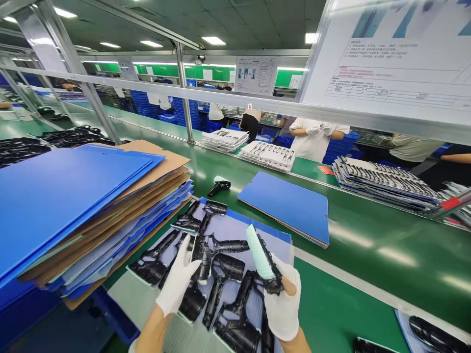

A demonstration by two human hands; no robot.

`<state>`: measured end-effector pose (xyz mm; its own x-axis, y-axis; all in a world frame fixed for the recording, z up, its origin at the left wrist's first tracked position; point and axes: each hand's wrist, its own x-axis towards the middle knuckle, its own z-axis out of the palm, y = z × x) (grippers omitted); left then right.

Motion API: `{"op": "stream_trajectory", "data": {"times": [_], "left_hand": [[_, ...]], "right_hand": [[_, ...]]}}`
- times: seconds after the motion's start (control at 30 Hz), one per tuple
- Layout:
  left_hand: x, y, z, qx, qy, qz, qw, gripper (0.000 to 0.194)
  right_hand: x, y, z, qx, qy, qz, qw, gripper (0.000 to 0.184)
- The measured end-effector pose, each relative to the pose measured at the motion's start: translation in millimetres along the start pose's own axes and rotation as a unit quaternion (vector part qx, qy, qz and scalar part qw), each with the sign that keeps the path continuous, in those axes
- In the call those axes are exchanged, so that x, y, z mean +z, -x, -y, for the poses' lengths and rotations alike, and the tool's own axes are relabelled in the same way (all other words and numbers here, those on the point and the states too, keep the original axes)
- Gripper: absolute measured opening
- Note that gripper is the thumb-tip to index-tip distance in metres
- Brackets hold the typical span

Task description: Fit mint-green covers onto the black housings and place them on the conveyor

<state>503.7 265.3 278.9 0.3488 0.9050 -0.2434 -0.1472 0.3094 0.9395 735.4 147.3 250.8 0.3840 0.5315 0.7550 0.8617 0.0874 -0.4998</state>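
My right hand, in a white glove with a bare thumb tip, is closed around a black plastic shell with a pale green covering on one face. It is raised and tilted above the pile. My left hand, also gloved, has its thumb and fingers closed at the end of a pistol-shaped black plastic housing. Several similar black housings lie in a layer on a bluish-grey sheet below my hands. Some show pale green edges.
A tall stack of blue and brown sheets stands at left. Ahead lie a lone black housing and a blue board on the green bench. More black parts rest at lower right. A metal rail crosses above; people work beyond.
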Motion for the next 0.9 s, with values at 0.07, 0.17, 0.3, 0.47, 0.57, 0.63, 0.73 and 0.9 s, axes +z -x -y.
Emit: {"op": "stream_trajectory", "data": {"times": [0.07, 0.17, 0.3, 0.47, 0.57, 0.63, 0.73, 0.9], "left_hand": [[-3.1, 12.2, 0.2, -0.032, 0.104, 0.023, 0.994, 0.089], [-6.7, 23.7, 8.5, -0.061, 0.210, 0.095, 0.971, 0.054], [1.2, 29.7, 22.5, -0.079, 0.234, 0.142, 0.958, 0.030], [24.8, 40.0, 25.0, -0.049, 0.218, 0.183, 0.958, 0.046], [36.4, 51.7, 20.2, -0.018, 0.187, 0.245, 0.951, 0.055], [41.6, 59.3, 19.2, 0.013, 0.151, 0.284, 0.947, 0.056], [45.3, 67.5, 23.7, 0.030, 0.109, 0.297, 0.948, 0.059], [45.3, 73.0, 31.1, 0.043, 0.065, 0.290, 0.954, 0.063]], "right_hand": [[0.0, 0.0, 9.4, 0.005, -0.005, -0.051, 0.999, 0.026], [-6.0, 6.5, 21.8, 0.073, 0.007, -0.068, 0.995, 0.029], [-30.6, 19.7, 29.5, 0.114, 0.041, 0.022, 0.992, 0.033], [-60.6, 26.5, 35.9, -0.016, -0.004, 0.136, 0.991, 0.028], [-64.7, 25.1, 41.2, -0.040, 0.057, 0.148, 0.987, 0.033], [-62.1, 24.7, 42.1, -0.046, 0.073, 0.162, 0.983, 0.035], [-55.9, 26.8, 39.9, -0.047, 0.081, 0.174, 0.980, 0.036], [-53.4, 30.1, 36.3, -0.041, 0.091, 0.187, 0.977, 0.036]]}}
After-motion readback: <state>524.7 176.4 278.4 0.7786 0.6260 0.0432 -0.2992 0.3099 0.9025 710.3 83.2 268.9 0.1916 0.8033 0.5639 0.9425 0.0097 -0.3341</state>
